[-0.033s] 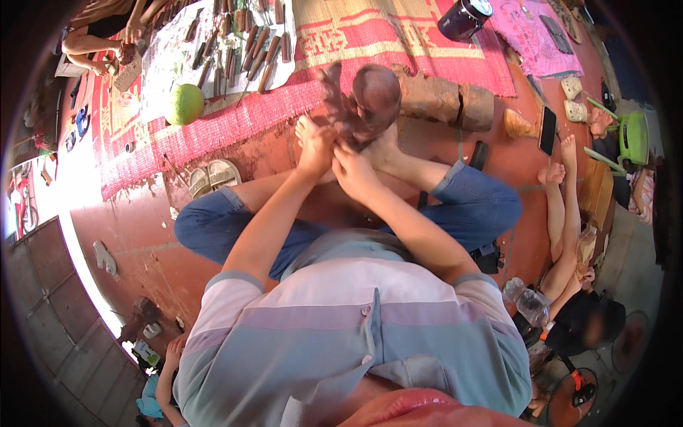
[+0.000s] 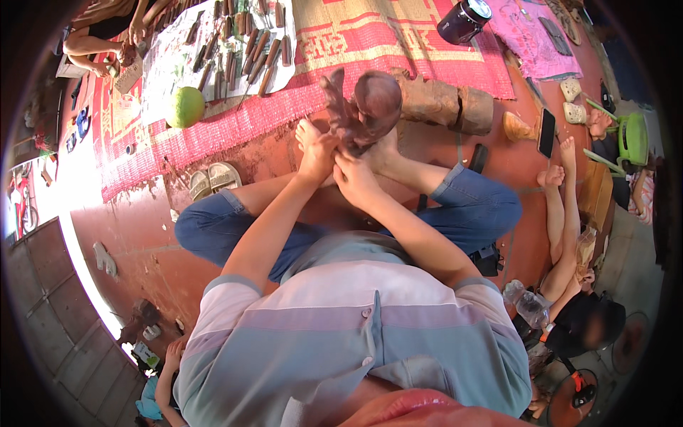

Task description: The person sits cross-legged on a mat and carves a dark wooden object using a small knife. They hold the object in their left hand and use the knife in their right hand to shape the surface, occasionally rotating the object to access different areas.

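Observation:
Between my feet stands a dark brown wooden carving, with a smooth round top on the right and a jagged, knobbly branch-like part on the left. My left hand is closed at its lower left side. Just to the right, my right hand curls its fingers against the lower end. The hands nearly touch each other, and whether a small tool sits between the fingers is hidden. Beyond them, several wooden-handled carving tools lie on a white sheet.
A thick log lies right of the carving. A green round fruit and a black container rest on the red mat. Sandals are at left; a phone and another person's legs at right.
The top of the carving has shifted slightly down and to the right, toward me. Both hands stay at its lower end with nearly the same grip.

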Demonstrator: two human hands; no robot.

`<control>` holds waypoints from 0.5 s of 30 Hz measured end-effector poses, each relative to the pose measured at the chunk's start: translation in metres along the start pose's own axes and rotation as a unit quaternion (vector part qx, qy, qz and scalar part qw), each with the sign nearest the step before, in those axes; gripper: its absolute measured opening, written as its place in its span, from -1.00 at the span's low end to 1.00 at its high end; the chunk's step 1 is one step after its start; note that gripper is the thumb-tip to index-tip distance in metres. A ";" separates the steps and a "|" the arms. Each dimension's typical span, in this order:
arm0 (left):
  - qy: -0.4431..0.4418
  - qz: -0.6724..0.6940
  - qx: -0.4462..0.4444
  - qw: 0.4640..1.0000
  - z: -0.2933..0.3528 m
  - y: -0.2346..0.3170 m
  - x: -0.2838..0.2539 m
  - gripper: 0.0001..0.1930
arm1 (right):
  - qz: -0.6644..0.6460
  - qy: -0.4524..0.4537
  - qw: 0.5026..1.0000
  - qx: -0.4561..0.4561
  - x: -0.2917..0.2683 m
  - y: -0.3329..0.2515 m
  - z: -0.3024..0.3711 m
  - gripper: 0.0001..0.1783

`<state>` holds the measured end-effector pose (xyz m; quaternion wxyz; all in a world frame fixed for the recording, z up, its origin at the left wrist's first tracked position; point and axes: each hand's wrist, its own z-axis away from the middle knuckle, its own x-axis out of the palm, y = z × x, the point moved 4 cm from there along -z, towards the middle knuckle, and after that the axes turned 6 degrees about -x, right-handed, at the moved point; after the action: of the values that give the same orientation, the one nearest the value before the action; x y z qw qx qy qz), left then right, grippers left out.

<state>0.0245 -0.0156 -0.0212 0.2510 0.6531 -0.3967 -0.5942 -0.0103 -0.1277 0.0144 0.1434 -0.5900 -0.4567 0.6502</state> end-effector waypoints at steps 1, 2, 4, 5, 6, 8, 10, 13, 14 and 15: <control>-0.038 0.046 -0.010 0.998 0.003 0.006 -0.004 -0.82 | -0.009 -0.019 1.000 0.018 -0.002 -0.004 0.000 -0.66; -0.053 0.007 -0.004 0.999 0.002 0.004 -0.006 -0.82 | -0.018 -0.037 0.998 0.036 -0.005 -0.007 -0.002 -0.66; -0.084 -0.073 0.010 0.994 -0.004 -0.004 -0.008 -0.82 | -0.030 -0.049 0.997 0.045 -0.017 -0.018 -0.019 -0.67; -0.055 -0.041 -0.026 0.997 -0.011 -0.009 -0.006 -0.82 | -0.037 -0.056 0.997 0.048 -0.019 -0.018 -0.027 -0.67; -0.027 -0.005 -0.057 0.998 -0.016 -0.014 -0.004 -0.82 | -0.045 -0.044 0.997 0.047 -0.018 -0.015 -0.027 -0.66; -0.054 0.107 -0.197 0.973 -0.013 -0.026 0.004 -0.82 | -0.060 -0.020 0.997 0.045 -0.008 -0.003 -0.019 -0.65; -0.003 -0.038 0.020 0.999 -0.009 -0.002 0.001 -0.86 | 0.023 0.012 1.000 -0.005 0.001 0.002 0.003 -0.61; -0.022 0.019 0.034 0.999 -0.003 0.001 0.000 -0.88 | -0.003 -0.062 0.996 0.066 -0.009 -0.011 -0.004 -0.59; -0.049 -0.016 0.040 0.998 -0.007 -0.002 -0.005 -0.87 | -0.014 -0.104 0.990 0.091 -0.016 -0.016 -0.017 -0.59; -0.073 -0.053 0.045 0.995 -0.012 -0.005 -0.006 -0.85 | -0.027 -0.148 0.982 0.114 -0.017 -0.016 -0.024 -0.59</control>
<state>0.0372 -0.0094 -0.0197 0.1596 0.6384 -0.4049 -0.6348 0.0099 -0.1207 0.0402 0.1578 -0.4550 -0.4115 0.7737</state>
